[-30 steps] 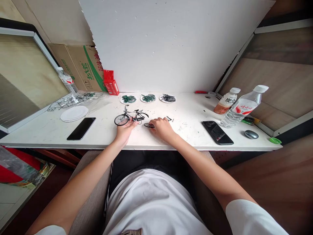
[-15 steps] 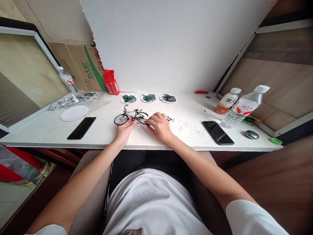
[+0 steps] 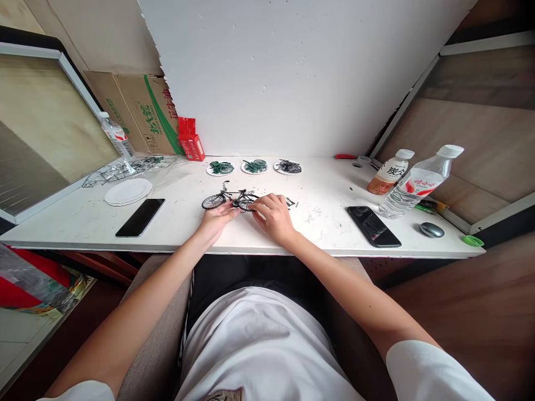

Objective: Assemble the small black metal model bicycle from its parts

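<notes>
A small black model bicycle [image 3: 228, 197] is held just above the front part of the white table, its front wheel to the left. My left hand [image 3: 215, 223] grips it from below, thumb and fingers closed near the pedals. At the rear wheel, my right hand [image 3: 273, 214] has its fingers bent and pinched together. They cover part of that wheel, and whether a small part sits between the fingertips is hidden. Several small dark loose parts [image 3: 290, 203] lie on the table just beyond my right hand.
Three white plates of model parts, two green [image 3: 221, 167] [image 3: 254, 166] and one black [image 3: 288, 166], stand at the back. Phones lie left [image 3: 140, 218] and right [image 3: 373, 226]. Bottles [image 3: 413, 181] and a mouse [image 3: 432, 229] stand right; white discs [image 3: 128, 192] lie left.
The bicycle has shifted slightly right and tilted, its front wheel now higher and flatter. My left hand has turned with it; my right hand stays at the rear wheel.
</notes>
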A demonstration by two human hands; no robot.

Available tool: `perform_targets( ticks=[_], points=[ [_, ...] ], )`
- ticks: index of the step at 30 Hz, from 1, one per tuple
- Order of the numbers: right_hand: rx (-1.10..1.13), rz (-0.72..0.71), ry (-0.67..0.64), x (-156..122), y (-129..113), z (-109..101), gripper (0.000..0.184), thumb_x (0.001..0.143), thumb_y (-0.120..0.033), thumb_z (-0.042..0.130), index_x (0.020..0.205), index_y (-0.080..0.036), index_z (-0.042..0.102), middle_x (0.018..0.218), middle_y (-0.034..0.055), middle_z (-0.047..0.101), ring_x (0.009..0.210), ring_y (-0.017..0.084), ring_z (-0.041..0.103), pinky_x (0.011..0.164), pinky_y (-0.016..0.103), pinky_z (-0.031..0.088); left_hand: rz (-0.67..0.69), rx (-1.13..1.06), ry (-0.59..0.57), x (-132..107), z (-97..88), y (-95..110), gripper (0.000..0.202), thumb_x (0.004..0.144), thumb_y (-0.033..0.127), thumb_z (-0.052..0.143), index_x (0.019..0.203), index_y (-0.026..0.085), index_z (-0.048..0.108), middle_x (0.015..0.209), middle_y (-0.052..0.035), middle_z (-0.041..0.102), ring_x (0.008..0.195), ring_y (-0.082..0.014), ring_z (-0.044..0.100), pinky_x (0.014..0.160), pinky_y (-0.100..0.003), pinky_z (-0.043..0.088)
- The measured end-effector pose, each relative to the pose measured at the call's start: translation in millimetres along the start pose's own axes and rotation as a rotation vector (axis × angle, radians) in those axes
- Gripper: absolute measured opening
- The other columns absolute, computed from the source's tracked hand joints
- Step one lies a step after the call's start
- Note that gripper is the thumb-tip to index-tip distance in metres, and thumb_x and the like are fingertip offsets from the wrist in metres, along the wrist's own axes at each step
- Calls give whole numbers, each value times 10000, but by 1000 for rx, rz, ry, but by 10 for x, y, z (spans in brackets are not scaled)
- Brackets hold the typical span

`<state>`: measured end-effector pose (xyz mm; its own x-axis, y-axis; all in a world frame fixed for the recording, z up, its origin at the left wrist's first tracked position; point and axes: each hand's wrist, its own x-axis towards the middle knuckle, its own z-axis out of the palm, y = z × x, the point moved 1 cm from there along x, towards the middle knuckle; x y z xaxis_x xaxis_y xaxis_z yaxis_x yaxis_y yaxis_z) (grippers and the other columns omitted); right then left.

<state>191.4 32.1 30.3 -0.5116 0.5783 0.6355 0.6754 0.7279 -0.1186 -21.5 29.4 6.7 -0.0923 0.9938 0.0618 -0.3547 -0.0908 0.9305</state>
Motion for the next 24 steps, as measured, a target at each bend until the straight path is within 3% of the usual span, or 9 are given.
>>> perform_targets(
  ticks=[12, 24],
  points=[
    [33, 42, -15, -11, 17, 41, 248, 1073, -187, 563, 1199, -229, 772, 1138, 99, 748, 1047, 247, 604, 905, 401, 352, -7, 36, -18, -3, 2, 4, 557, 566, 224, 1017, 1055, 148, 762, 1159, -130, 764, 1102, -274, 727, 1147, -503, 493],
    [131, 34, -6, -11, 8, 86, 228, 1085, -361, 620, 1153, -213, 780, 1101, 107, 774, 1034, 242, 670, 904, 361, 430, 34, 97, -56, -3, 4, 6, 598, 560, 254, 1029, 1084, 149, 761, 1218, -147, 772, 1126, -279, 724, 1069, -460, 544]
  ],
)
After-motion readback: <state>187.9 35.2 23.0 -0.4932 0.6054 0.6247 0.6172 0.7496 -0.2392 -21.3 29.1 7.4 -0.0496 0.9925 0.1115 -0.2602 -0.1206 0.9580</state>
